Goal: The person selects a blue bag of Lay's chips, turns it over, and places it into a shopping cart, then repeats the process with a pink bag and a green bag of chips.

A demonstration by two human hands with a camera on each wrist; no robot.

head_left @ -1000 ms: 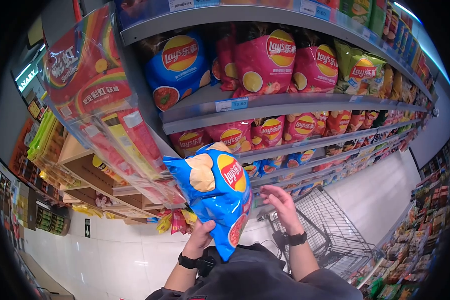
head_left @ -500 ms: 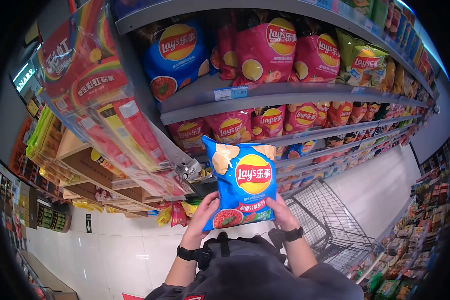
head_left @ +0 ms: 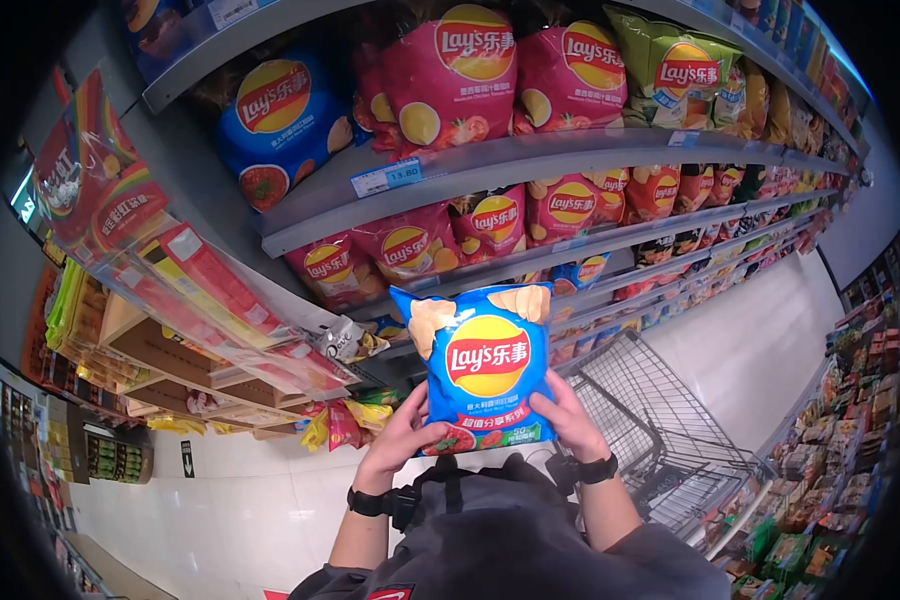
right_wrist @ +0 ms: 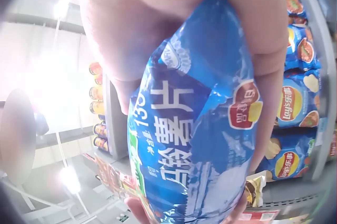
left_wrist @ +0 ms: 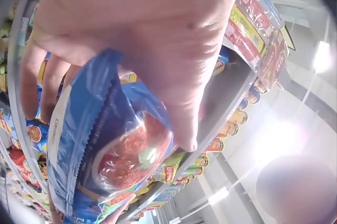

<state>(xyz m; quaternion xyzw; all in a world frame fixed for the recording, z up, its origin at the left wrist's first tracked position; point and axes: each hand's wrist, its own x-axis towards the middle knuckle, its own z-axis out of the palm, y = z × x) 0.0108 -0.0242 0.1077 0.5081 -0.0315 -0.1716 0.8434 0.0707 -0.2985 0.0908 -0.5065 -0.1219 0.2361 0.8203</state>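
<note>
A blue Lay's chip bag (head_left: 488, 370) is held upright in front of the torso, its printed front facing the head camera. My left hand (head_left: 402, 432) grips its lower left side, thumb across the front and fingers behind. On the lower right side my right hand (head_left: 570, 418) grips it the same way. In the left wrist view the left hand (left_wrist: 137, 29) wraps the edge of the bag (left_wrist: 105, 145). Seen from the right wrist, the right hand (right_wrist: 184, 19) spans the side of the bag (right_wrist: 195, 124).
Shelves (head_left: 410, 185) of pink, blue and green chip bags stand ahead, with a price tag (head_left: 386, 177) on one edge. Skittles packs (head_left: 110, 190) hang at the left. A wire shopping cart (head_left: 650, 430) stands at the right, and more packaged goods (head_left: 830, 480) line the far right.
The bag has turned from tilted to upright, front showing. My right hand, free a second ago, has taken hold of its right side. The head view has shifted, moving the shelves leftward.
</note>
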